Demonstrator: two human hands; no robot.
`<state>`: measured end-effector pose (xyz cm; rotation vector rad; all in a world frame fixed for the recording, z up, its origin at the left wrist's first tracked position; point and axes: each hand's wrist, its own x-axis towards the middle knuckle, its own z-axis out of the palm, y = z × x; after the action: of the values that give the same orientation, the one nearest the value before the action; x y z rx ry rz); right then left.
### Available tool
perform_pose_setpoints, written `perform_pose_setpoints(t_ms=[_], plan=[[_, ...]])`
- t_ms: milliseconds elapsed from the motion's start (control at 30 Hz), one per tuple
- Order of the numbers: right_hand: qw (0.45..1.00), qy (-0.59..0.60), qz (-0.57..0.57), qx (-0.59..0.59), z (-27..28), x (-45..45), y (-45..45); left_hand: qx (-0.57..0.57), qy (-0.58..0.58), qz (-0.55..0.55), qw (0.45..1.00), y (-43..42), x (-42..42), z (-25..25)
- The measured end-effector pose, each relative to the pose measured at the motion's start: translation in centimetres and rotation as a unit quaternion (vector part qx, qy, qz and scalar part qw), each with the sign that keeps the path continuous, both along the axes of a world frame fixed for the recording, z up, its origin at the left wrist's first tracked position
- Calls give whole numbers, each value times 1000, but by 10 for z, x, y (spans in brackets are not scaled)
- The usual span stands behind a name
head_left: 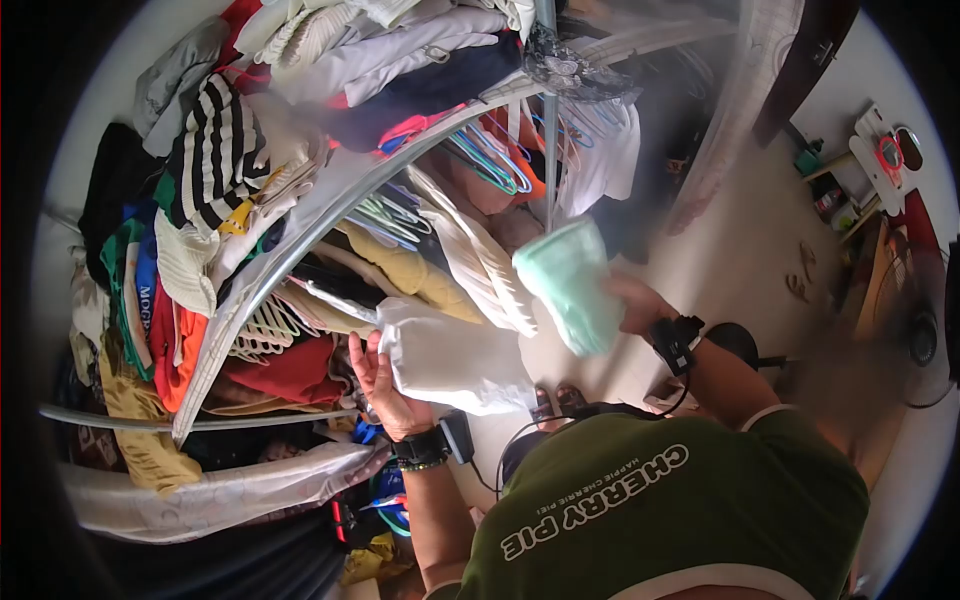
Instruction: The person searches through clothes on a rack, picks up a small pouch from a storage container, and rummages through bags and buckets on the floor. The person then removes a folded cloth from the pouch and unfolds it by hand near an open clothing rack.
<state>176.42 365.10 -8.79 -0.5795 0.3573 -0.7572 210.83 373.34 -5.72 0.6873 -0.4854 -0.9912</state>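
Observation:
Folded mint-green cloth (572,285) is in my right hand (640,303), held up over the floor and slightly blurred. My left hand (385,385) is raised beside a white cloth (455,355), its fingers apart and touching the cloth's left end. Behind the white cloth hang a cream striped garment (475,250) and a yellow garment (425,275) on the rack. The palm side of my left hand faces the camera.
A metal-framed rack (300,250) holds piled clothes and hangers (490,160). A lower rail (250,422) crosses at the left. Slippers (800,272) lie on the floor (735,250). A small shelf with a red-rimmed mirror (888,152) stands at the right.

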Motion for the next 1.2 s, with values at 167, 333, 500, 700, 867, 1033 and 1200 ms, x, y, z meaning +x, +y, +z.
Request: perform_pose_setpoints(t_ms=[167,333,500,700,867,1033,1200], plan=[[996,36,70,31,-4,20,14,-49,45,12,998,-3,0,4],[988,-33,134,67,-5,46,19,-86,41,-25,995,-1,-8,14],[982,-63,164,65,-3,64,16,-73,-4,-50,996,9,-20,22],[981,-8,142,131,-5,59,20,-125,10,-41,991,26,6,26],[990,107,91,-6,8,49,15,-127,19,56,990,41,21,41],[976,178,41,-119,-19,58,6,62,-326,321,887,39,23,40],[898,250,203,-299,29,74,15,15,-123,235,964,37,4,51]])
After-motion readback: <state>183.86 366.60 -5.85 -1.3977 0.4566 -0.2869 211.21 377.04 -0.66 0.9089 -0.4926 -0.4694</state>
